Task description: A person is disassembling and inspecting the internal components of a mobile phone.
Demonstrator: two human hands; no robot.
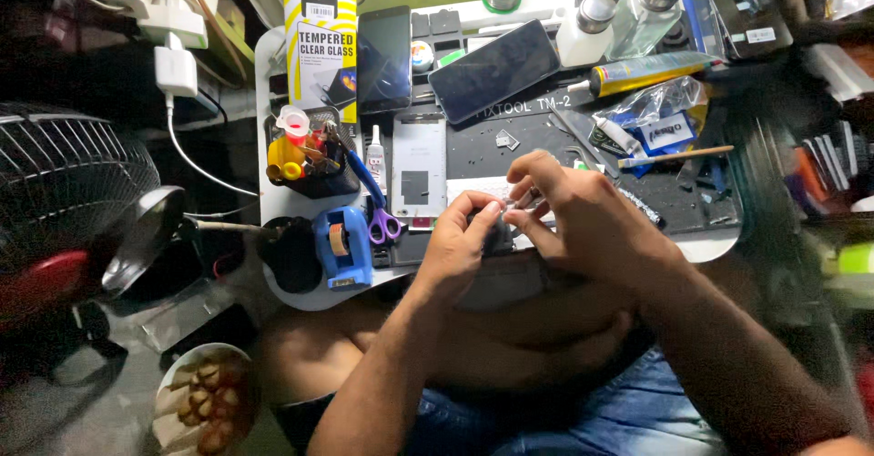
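Presently, these things are seen from above:
Left hand (460, 242): closed around the left end of a dark flat phone-like device (499, 269), thumb and fingertips pressed on its top edge.
Right hand (583, 219): fingers curled narrow, pinching at a small pale piece (512, 203) on the upper edge of the device; what that piece is cannot be told.
Device: held over the near edge of the tabletop (273, 74), above the person's lap, mostly hidden by both hands.
Work mat (492, 146): dark, laid on the tabletop just beyond the hands.
White phone body (419, 165): flat on the mat, just beyond the left hand.
Black phone (493, 69): lying tilted at the far side of the mat.
Second dark phone (384, 55): lying left of the tilted one, beside a yellow screen-protector packet (319, 46).
Purple scissors (382, 219): left of the left hand, near it.
Blue tape dispenser (344, 247): just left of the scissors.
Tool cup (305, 156): holding red and yellow items, beyond the dispenser.
Glue tube (642, 71): beyond the right hand, well apart.
Clear bottles (619, 15): at the far edge.
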